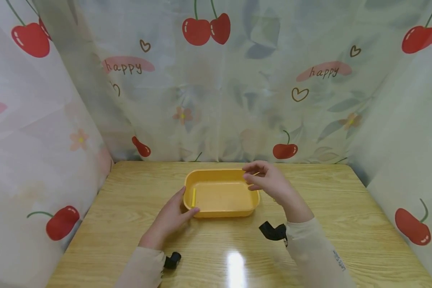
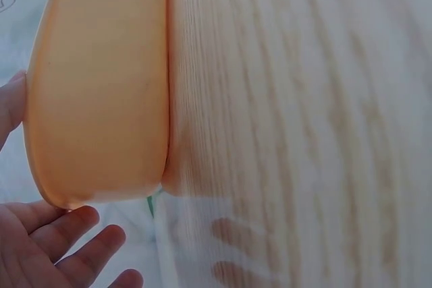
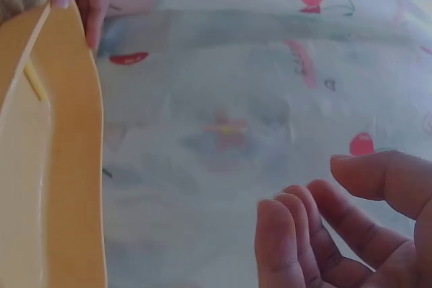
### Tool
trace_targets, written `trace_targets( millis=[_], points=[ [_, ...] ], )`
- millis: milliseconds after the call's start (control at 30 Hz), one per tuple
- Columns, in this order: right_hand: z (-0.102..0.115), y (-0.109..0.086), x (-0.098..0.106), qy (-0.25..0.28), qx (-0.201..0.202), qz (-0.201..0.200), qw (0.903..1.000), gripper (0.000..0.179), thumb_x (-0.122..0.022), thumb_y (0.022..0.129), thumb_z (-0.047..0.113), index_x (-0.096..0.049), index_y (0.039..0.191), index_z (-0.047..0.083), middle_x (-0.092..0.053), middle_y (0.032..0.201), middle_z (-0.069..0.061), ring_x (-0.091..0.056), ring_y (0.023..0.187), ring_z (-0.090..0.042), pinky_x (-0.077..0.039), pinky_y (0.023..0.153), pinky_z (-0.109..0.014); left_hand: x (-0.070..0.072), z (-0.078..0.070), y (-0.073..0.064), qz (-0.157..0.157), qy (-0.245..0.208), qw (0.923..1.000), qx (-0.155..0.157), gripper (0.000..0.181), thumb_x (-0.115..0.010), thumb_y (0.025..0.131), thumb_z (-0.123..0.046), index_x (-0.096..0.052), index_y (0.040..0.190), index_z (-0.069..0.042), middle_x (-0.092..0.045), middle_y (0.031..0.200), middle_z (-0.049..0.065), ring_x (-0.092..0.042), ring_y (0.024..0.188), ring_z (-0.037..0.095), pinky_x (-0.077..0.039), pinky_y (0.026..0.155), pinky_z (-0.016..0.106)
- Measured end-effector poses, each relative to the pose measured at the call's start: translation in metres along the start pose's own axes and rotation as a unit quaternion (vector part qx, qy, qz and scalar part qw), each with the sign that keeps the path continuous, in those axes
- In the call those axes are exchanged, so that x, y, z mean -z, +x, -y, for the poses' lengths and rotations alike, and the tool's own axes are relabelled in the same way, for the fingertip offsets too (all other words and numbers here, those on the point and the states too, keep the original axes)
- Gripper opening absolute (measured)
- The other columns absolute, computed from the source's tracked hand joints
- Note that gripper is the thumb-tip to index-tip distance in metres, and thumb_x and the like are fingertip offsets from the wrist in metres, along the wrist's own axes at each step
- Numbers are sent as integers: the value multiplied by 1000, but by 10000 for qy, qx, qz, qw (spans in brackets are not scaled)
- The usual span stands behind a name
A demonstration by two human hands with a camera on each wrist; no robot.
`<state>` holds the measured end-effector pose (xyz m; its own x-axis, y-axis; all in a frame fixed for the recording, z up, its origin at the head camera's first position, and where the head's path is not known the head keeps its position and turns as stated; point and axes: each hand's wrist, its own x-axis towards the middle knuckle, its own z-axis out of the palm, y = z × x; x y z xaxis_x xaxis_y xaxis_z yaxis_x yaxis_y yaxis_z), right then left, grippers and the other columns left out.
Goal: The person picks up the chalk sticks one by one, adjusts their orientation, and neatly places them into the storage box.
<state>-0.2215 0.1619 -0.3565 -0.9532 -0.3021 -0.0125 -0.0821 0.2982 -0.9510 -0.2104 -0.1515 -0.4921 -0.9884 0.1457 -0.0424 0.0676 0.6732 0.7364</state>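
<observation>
While left fingers [image 1: 191,213] grip it, a shallow yellow-orange tray [image 1: 223,214], corners rounded, right fingers [image 3: 277,237] loosely parted.

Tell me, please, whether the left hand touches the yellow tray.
Touching. The head view shows the left hand gripping the left end of the yellow tray, thumb over its rim.

The back curtain [image 1: 219,88] twice reads "happy"; lettering [image 1: 339,260] on the right sleeve [image 1: 311,244] is illegible.

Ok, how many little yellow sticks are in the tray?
1. The yellow stick lies inside the tray, at its left end near the left hand. In the head view the right hand covers the tray's far right corner, so one may be hidden there.
</observation>
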Motion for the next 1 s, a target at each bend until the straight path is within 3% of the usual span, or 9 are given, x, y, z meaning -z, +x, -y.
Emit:
trace_targets(
  millis=[200, 400, 567, 800, 1000],
  points=[
    [-14, -12, 27, -117, 103, -525, 9985, 38, -66, 98, 16, -59, 128, -5, -60, 117, -20, -64, 101, -32, -60, 83, -36, 0, 1, 0, -17, -47, 10000, -53, 92, -72, 91, -47, -23, 161, -14, -28, 163, 7, -27, 149, 29, -22, 120, 51],
    [-29, -23, 53, -52, 194, -797, 9966, 41, -65, 99, 17, -54, 131, -8, -59, 116, -17, -65, 93, -13, -59, 82, -31, 0, -1, -1, 18, -72, 9999, -98, 92, -73, 91, -44, -22, 161, -13, -28, 163, 8, -27, 149, 30, -22, 120, 52],
    [-44, -28, 75, -79, 212, -997, 9948, 43, -64, 100, 17, -53, 131, -10, -59, 112, -9, -65, 91, -8, -59, 81, -27, 0, -2, -2, 19, -58, 9999, -137, 92, -73, 91, -44, -22, 161, -13, -28, 163, 9, -27, 148, 31, -23, 119, 53],
    [-71, -19, 99, -419, -107, -1333, 9901, 43, -61, 101, 22, -54, 133, -7, -59, 111, -8, -64, 91, -7, -58, 82, -25, 1, -1, -3, 9, -111, 9999, -42, 92, -73, 91, -44, -22, 161, -13, -27, 163, 9, -26, 149, 31, -22, 119, 53],
    [-90, -9, 110, -390, -386, -1451, 9879, 41, -59, 102, 18, -54, 135, -6, -59, 110, -8, -63, 94, -14, -58, 82, -25, 1, -1, -2, 10, -74, 10000, 4, 93, -72, 91, -45, -21, 161, -12, -27, 163, 10, -26, 149, 31, -22, 120, 53]
  ],
)
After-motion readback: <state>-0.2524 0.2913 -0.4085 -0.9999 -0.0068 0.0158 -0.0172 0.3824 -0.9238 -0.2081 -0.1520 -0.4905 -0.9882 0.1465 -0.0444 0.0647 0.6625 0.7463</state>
